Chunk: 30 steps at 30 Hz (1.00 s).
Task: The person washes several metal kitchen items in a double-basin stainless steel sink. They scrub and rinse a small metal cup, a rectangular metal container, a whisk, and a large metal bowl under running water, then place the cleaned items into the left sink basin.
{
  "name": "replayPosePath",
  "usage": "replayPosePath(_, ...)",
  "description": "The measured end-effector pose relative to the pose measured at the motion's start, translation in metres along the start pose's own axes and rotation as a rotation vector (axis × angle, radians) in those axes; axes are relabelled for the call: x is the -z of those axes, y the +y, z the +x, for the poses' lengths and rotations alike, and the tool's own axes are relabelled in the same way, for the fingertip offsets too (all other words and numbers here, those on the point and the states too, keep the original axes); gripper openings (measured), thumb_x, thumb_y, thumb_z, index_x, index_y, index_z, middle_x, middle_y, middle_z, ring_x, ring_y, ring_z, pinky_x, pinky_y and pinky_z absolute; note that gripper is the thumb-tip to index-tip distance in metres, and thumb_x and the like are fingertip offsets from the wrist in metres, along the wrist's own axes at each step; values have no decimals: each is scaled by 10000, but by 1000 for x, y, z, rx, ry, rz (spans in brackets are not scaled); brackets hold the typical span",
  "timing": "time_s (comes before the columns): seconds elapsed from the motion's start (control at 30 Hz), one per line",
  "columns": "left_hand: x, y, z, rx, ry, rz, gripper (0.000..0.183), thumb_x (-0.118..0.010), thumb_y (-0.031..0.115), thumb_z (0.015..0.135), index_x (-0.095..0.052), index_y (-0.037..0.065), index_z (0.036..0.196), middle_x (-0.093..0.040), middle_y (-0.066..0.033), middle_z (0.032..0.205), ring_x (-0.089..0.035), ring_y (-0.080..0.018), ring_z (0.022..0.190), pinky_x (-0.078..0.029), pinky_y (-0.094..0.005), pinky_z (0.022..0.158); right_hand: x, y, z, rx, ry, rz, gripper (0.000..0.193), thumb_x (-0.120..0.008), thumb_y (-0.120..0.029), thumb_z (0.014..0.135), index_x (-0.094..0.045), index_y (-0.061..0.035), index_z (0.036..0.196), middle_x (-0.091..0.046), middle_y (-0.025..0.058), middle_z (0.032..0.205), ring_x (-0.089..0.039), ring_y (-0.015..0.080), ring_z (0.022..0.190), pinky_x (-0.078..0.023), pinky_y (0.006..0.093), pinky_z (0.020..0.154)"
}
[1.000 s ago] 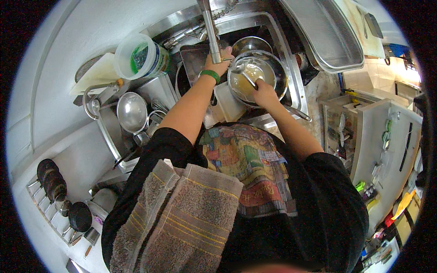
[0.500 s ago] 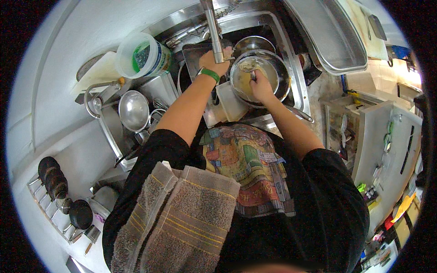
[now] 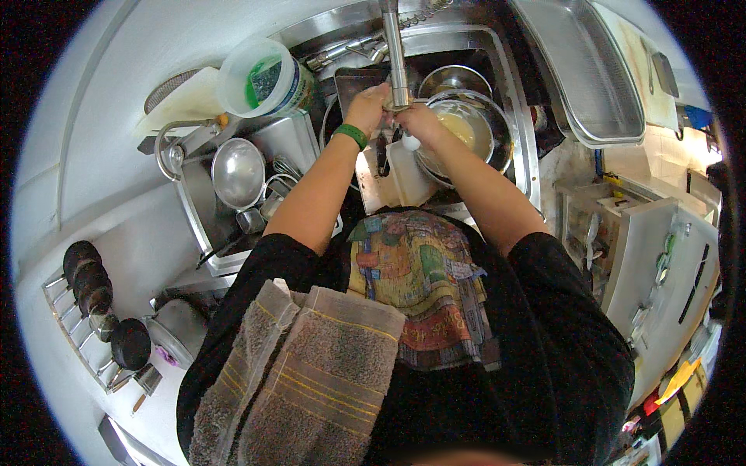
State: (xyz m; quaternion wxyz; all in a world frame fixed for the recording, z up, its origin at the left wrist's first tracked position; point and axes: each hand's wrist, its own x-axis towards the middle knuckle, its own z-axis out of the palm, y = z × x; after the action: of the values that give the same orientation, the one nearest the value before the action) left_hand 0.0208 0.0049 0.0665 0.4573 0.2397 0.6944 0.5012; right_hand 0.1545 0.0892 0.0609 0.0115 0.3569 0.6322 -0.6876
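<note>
My left hand (image 3: 368,107) is curled beside the end of the upright metal faucet (image 3: 397,74); what its fingers hold is hidden. Right next to it, my right hand (image 3: 421,124) is closed round a spoon, whose pale rounded handle end (image 3: 410,143) sticks out below the fist. The spoon's head is hidden at the faucet's mouth, where both hands come together. To the right sits a metal bowl (image 3: 483,155) with cloudy yellowish liquid (image 3: 460,130), inside a larger dark pan (image 3: 505,151). A translucent plastic container (image 3: 410,177) leans under my right wrist.
Another steel bowl (image 3: 454,78) stands behind in the sink (image 3: 531,159). A white tub (image 3: 256,76) with a green sponge is at the left, near a metal bowl (image 3: 238,173) and a whisk (image 3: 286,165). A long metal tray (image 3: 598,85) lies to the right.
My right hand has moved left with the spoon, from over the bowl of liquid to the faucet beside my left hand. The view has shifted slightly.
</note>
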Motion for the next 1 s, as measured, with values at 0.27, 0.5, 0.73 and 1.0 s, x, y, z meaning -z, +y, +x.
replayPosePath(0.27, 13, 22, -2, 255, -279, -86, 191, -656, 179, 912, -675, 36, 1036, -663, -43, 825, -610, -103, 680, -478, -242, 568, 7, 14, 8, 398, 275, -202, 336, -709, -139, 807, -551, -61, 1094, -674, 183, 918, -677, 344, 857, -536, 377, 784)
replayPosePath(0.5, 10, 31, 16, 333, -416, 271, 198, -656, 249, 919, -640, 51, 931, -602, -15, 691, -536, -94, 520, -424, -251, 436, 26, 20, 21, 402, -38, -278, 399, -752, -165, 751, -596, -52, 1100, -692, 177, 940, -678, 365, 898, -544, 423, 784)
replayPosePath(0.73, -8, 18, 12, 650, -253, -285, 257, -523, 264, 967, -650, 81, 838, -553, 2, 628, -465, -82, 469, -341, -237, 391, 13, 0, -5, 209, 505, -666, 409, -752, -158, 728, -603, -52, 1094, -679, 205, 964, -655, 409, 921, -530, 474, 799)
replayPosePath(1.0, -2, -13, 38, -344, -385, 684, 272, -596, 294, 908, -648, 27, 904, -609, -61, 665, -575, -162, 550, -445, -318, 484, 43, -4, 1, 185, -28, -559, 375, -748, -235, 740, -672, -37, 1049, -699, 212, 982, -672, 378, 947, -530, 431, 846)
